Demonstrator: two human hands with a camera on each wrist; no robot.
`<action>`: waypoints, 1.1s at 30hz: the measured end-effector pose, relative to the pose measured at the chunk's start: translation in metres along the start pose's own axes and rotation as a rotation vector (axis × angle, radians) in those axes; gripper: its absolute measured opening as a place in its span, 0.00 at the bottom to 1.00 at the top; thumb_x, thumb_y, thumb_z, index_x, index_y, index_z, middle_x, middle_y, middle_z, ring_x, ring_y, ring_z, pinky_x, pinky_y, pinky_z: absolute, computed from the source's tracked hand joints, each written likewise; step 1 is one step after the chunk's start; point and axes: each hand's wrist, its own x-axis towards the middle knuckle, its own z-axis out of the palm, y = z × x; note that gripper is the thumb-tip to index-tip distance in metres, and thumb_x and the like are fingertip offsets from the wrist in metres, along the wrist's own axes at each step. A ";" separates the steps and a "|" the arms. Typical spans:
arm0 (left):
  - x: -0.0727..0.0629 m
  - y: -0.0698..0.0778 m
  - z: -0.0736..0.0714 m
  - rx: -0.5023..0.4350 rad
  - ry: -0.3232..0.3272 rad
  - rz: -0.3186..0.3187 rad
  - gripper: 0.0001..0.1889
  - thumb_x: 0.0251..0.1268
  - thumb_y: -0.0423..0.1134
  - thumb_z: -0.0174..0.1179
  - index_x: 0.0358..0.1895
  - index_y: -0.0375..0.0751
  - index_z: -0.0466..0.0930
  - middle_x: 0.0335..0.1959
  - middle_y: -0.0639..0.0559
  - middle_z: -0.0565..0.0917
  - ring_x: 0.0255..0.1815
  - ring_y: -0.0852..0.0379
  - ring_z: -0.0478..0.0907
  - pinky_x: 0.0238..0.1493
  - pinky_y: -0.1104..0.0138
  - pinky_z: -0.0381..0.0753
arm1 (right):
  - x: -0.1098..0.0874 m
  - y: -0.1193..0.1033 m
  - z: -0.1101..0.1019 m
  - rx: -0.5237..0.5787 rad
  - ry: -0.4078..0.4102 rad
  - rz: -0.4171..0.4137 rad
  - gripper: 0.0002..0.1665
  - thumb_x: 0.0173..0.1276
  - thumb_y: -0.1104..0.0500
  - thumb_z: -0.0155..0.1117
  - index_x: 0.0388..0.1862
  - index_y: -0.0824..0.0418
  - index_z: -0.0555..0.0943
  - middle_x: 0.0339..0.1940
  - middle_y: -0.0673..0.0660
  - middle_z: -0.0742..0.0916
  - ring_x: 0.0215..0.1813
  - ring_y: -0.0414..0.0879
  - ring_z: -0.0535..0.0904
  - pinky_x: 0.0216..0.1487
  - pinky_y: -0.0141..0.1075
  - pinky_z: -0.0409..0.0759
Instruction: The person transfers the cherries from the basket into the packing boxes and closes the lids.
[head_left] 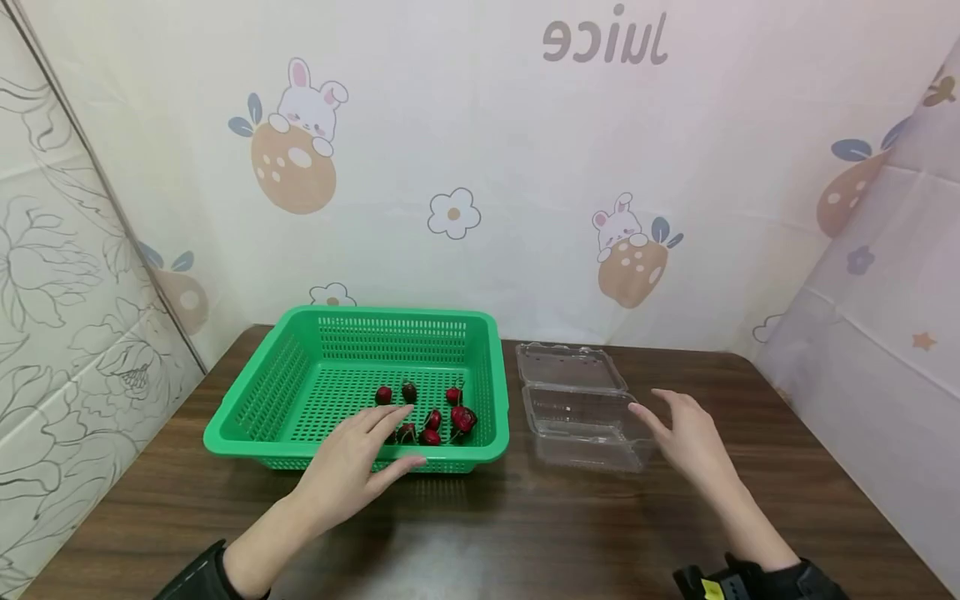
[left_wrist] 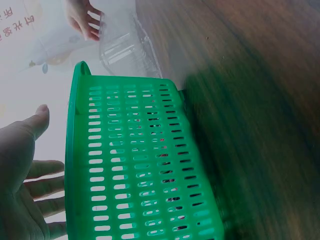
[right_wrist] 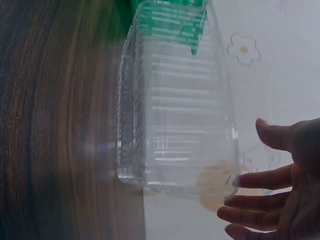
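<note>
A green slotted plastic basket [head_left: 262,408] stands on the left of the table, with several dark red cherries [head_left: 463,419] on its floor, mostly toward the front right. Over its front rim reaches my left hand [head_left: 348,467], fingers extended, holding nothing; it hides part of the basket and perhaps some fruit. To the right lies a clear plastic clamshell box [head_left: 577,412], its lid [head_left: 570,367] folded back toward the wall. My right hand [head_left: 693,442] is at the box's right edge with fingers spread. In the right wrist view its fingertips [right_wrist: 234,201] come very near the box wall; contact is unclear.
The dark wooden table [head_left: 480,542] has rounded back corners. A pale printed curtain [head_left: 465,125] hangs directly behind it. More patterned sheeting [head_left: 885,350] closes in the right side, and a floral panel [head_left: 67,350] stands at the left.
</note>
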 end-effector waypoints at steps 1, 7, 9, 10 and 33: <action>-0.001 0.000 0.001 -0.001 0.011 0.007 0.30 0.53 0.57 0.58 0.56 0.43 0.71 0.49 0.51 0.77 0.51 0.51 0.72 0.47 0.55 0.71 | 0.000 0.003 0.001 0.004 -0.001 0.009 0.38 0.67 0.44 0.48 0.55 0.79 0.65 0.52 0.79 0.69 0.53 0.72 0.64 0.48 0.59 0.63; -0.005 0.001 0.008 0.012 0.070 0.058 0.25 0.52 0.53 0.61 0.51 0.43 0.75 0.43 0.53 0.79 0.44 0.55 0.75 0.40 0.60 0.74 | 0.002 0.021 0.004 0.053 -0.022 0.077 0.35 0.67 0.46 0.48 0.52 0.79 0.67 0.44 0.75 0.76 0.46 0.68 0.71 0.41 0.55 0.69; -0.006 0.000 0.010 0.010 0.089 0.078 0.24 0.51 0.51 0.62 0.49 0.43 0.77 0.40 0.54 0.79 0.42 0.56 0.76 0.38 0.62 0.75 | 0.002 0.026 0.004 0.075 -0.048 0.109 0.35 0.67 0.45 0.47 0.52 0.79 0.67 0.43 0.75 0.76 0.45 0.68 0.71 0.41 0.55 0.69; -0.006 0.000 0.011 0.006 0.097 0.089 0.23 0.50 0.51 0.63 0.48 0.43 0.77 0.39 0.54 0.79 0.41 0.57 0.76 0.37 0.63 0.75 | 0.002 0.028 0.005 0.084 -0.062 0.123 0.36 0.67 0.45 0.47 0.51 0.79 0.68 0.42 0.75 0.77 0.44 0.67 0.72 0.40 0.54 0.70; -0.010 -0.001 0.019 -0.033 0.194 0.164 0.15 0.42 0.38 0.68 0.38 0.44 0.82 0.30 0.60 0.79 0.32 0.62 0.75 0.34 0.67 0.73 | -0.013 0.036 0.023 0.339 -0.161 0.229 0.23 0.64 0.58 0.54 0.49 0.77 0.71 0.16 0.52 0.76 0.19 0.44 0.73 0.21 0.33 0.69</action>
